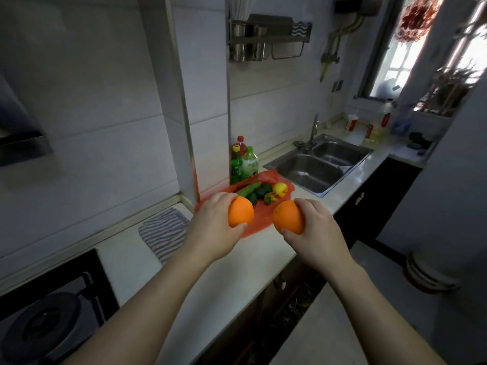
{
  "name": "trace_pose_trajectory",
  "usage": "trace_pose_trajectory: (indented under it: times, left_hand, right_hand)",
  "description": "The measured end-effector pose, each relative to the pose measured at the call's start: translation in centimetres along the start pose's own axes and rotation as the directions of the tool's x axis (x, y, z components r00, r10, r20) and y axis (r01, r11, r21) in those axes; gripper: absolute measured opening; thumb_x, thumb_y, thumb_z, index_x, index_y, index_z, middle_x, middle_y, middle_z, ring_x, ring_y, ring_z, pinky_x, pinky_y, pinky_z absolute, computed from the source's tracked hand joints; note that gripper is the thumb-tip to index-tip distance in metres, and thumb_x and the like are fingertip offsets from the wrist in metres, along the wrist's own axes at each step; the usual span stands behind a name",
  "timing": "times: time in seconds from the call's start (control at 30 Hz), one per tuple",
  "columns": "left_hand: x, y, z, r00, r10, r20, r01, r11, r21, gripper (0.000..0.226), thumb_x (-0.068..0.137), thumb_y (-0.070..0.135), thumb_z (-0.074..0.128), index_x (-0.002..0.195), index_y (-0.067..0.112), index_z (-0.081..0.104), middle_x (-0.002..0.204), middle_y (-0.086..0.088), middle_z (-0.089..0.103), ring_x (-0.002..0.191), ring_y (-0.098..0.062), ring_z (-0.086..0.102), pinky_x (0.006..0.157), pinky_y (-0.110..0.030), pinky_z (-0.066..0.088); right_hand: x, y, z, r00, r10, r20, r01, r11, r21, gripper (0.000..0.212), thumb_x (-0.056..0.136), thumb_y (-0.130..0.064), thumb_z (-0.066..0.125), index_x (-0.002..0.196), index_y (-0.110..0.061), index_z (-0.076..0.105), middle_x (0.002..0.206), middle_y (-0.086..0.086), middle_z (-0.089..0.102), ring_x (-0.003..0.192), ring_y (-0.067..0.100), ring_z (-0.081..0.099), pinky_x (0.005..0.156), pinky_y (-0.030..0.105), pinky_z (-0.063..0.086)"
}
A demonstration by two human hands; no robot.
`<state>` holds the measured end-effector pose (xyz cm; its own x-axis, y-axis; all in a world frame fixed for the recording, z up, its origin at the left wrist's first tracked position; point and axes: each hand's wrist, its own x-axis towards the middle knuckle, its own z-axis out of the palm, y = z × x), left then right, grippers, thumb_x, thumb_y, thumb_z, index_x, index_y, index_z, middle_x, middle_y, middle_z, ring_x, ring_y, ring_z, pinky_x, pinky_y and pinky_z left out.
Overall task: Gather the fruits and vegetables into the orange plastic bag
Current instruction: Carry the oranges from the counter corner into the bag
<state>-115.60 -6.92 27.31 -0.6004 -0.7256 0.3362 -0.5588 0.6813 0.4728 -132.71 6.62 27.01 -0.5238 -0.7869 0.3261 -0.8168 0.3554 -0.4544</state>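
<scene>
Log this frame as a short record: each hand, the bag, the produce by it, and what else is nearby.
left hand: grips left orange
right hand: grips right orange
orange plastic bag: lies flat on counter, beyond both hands
on bag: cucumber, dark green produce, yellow fruit, small pepper
nearby: bottles behind bag, sink to its right, striped cloth to its left
</scene>
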Motion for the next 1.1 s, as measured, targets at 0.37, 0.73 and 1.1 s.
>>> trace_pose_trajectory:
  times: [0.37, 0.73, 1.1]
  left_hand:
    - [7.3, 5.8, 8.1, 0.984, -0.178, -0.020, 0.178, 0.984, -0.008, 0.066, 0.077, 0.046, 0.073, 0.134, 0.032, 0.044, 0.134, 0.009, 0.048, 0.114, -0.015, 0.052, 0.087, -0.034, 0.049]
    - [14.0, 0.1, 12.8, 0.948, -0.318, -0.029, 0.318, 0.948, -0.022, 0.063, 0.075, 0.042, 0.074, 0.131, 0.030, 0.047, 0.130, 0.008, 0.049, 0.116, -0.016, 0.051, 0.088, -0.033, 0.047]
    - [22.0, -6.7, 18.3, 0.924, -0.382, 0.017, 0.382, 0.921, -0.073, 0.061, 0.073, 0.040, 0.074, 0.127, 0.026, 0.050, 0.127, 0.003, 0.051, 0.114, -0.018, 0.051, 0.086, -0.031, 0.043]
  right_hand:
    - [9.5, 10.6, -0.5, 0.984, -0.131, 0.123, 0.133, 0.991, -0.008, 0.072, 0.077, -0.045, 0.067, 0.139, -0.026, 0.037, 0.139, -0.003, 0.041, 0.121, 0.019, 0.041, 0.096, 0.034, 0.041]
    - [19.1, 12.3, 5.9, 0.942, -0.213, 0.261, 0.221, 0.975, -0.005, 0.068, 0.079, -0.047, 0.065, 0.139, -0.027, 0.037, 0.139, -0.002, 0.043, 0.121, 0.020, 0.044, 0.093, 0.035, 0.041]
    - [29.1, 13.0, 14.1, 0.910, -0.196, 0.365, 0.217, 0.976, -0.018, 0.063, 0.082, -0.053, 0.060, 0.137, -0.029, 0.039, 0.138, -0.005, 0.045, 0.121, 0.018, 0.046, 0.093, 0.037, 0.045]
